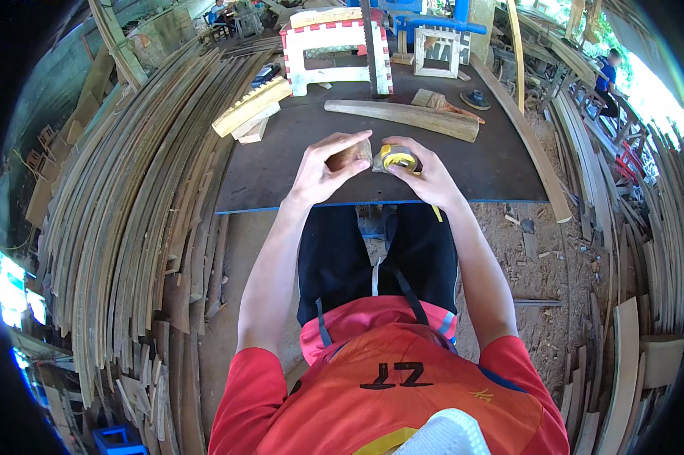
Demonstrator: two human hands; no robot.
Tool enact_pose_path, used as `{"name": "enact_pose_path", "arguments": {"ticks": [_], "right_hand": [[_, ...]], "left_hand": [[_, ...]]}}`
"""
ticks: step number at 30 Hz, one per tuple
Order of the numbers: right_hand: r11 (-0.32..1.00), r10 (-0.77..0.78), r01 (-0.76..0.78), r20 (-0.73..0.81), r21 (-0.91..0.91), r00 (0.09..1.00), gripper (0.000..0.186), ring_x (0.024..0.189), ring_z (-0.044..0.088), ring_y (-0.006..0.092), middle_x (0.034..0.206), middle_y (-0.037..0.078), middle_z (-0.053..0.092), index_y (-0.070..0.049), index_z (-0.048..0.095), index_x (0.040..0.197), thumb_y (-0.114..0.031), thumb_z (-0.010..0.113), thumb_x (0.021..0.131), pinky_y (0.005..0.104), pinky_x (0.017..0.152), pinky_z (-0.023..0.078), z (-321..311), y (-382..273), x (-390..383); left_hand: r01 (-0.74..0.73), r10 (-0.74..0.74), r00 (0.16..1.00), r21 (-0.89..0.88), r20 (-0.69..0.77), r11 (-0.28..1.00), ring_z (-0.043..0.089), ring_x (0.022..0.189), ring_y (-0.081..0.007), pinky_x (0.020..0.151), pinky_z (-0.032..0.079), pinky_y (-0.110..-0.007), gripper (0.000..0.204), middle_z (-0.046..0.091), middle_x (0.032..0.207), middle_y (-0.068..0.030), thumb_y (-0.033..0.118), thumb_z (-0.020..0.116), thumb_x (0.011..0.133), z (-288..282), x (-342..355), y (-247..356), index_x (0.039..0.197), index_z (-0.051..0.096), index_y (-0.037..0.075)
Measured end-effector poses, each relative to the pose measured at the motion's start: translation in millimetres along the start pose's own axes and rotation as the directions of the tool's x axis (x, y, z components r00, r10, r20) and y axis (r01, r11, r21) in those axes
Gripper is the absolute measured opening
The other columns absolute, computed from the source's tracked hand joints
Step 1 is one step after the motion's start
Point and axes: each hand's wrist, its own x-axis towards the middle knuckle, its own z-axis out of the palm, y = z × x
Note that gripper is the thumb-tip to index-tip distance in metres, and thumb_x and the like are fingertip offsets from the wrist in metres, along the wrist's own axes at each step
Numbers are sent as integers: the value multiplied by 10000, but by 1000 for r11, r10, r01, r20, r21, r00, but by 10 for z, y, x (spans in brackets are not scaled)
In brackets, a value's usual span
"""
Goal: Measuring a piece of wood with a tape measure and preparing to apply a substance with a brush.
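Above the near part of a dark tabletop (273,178), my two hands face each other. My left hand (319,167) is curled around a small brown wooden block (349,156), thumb below and fingers above. Wrapped in my right hand (429,171) is a yellow tape measure (397,157), close to the block's right end. A yellow strap (437,214) hangs below that hand. Just beyond my hands lies a long rounded length of wood (402,117). Behind its right end sit a shorter wood piece (433,100) and a dark round object (475,99).
A red-and-white stool (336,57) stands at the back, an upright saw-like blade (369,49) before it. Notched timber (252,105) lies at the table's left. A plank (524,144) runs along the right edge. Stacked boards (129,182) fill the left side. A person (606,83) sits far right.
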Motion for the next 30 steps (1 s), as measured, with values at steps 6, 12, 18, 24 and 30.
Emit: {"name": "enact_pose_path", "arguments": {"ticks": [6,12,18,24,30], "right_hand": [[984,111,-95,-96,151,989,405,1147,644,133,1213,76,693,-53,597,1358,-87,724,975,297,998,510,-6,47,-11],[803,236,-72,-205,591,950,467,1145,623,136,1222,51,663,-47,600,1365,-27,756,925,298,990,517,-68,44,-12],[877,186,-111,-119,467,975,473,1123,612,119,1193,35,662,-54,609,1367,-18,755,919,277,995,490,-66,-1,-21],[884,218,-151,-103,442,971,468,1108,607,108,1182,34,662,-61,604,1380,-25,745,934,267,984,489,-61,-18,-26],[871,230,-163,-90,464,969,471,1096,601,100,1176,27,651,-60,590,1392,-42,739,946,261,957,503,-68,-10,-26]], "left_hand": [[47,-55,992,-74,-110,996,683,1140,-240,1027,505,-371,474,717,1247,-165,117,787,911,4,-31,16,1357,666,13],[119,-117,993,84,-24,989,754,1040,-340,945,581,-430,865,761,1116,-170,372,923,780,65,5,95,1507,493,185],[129,-150,984,206,92,970,755,1037,-307,955,572,-409,851,757,1142,-145,273,923,787,95,-5,157,1516,499,158],[-81,53,993,272,106,959,738,1035,-336,930,579,-410,717,743,1163,-144,271,877,826,112,7,158,1475,591,172],[-45,3,988,267,154,963,729,938,-329,865,580,-408,634,734,1086,-130,252,846,854,93,15,133,1447,633,186]]}}
